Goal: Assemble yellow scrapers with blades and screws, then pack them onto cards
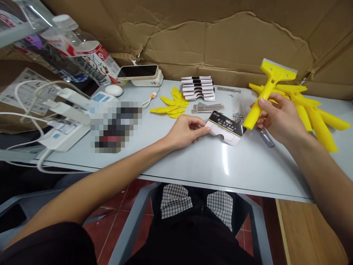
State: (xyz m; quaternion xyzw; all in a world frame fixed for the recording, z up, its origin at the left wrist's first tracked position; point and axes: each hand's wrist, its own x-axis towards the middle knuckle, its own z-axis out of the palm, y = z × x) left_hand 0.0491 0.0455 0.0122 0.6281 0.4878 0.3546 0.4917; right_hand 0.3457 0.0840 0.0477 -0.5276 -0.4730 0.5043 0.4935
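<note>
My left hand (187,130) pinches the left edge of a black and white printed card (224,129) just above the table. In my right hand (284,116) is a yellow scraper (266,92), held by its handle with the metal blade end up and tilted right. The lower end of its handle is close to the card's right edge. Under my right hand lies a screwdriver with a clear purple handle (267,138), partly hidden. Small screws (237,117) are heaped behind the card.
Several yellow scrapers (311,106) lie at the right. Behind my left hand are yellow pieces (173,105), metal blades (208,108) and stacked cards (197,88). A power strip (63,132) with cables, a phone (138,71) and bottles (93,55) stand left. Cardboard (220,40) lines the back.
</note>
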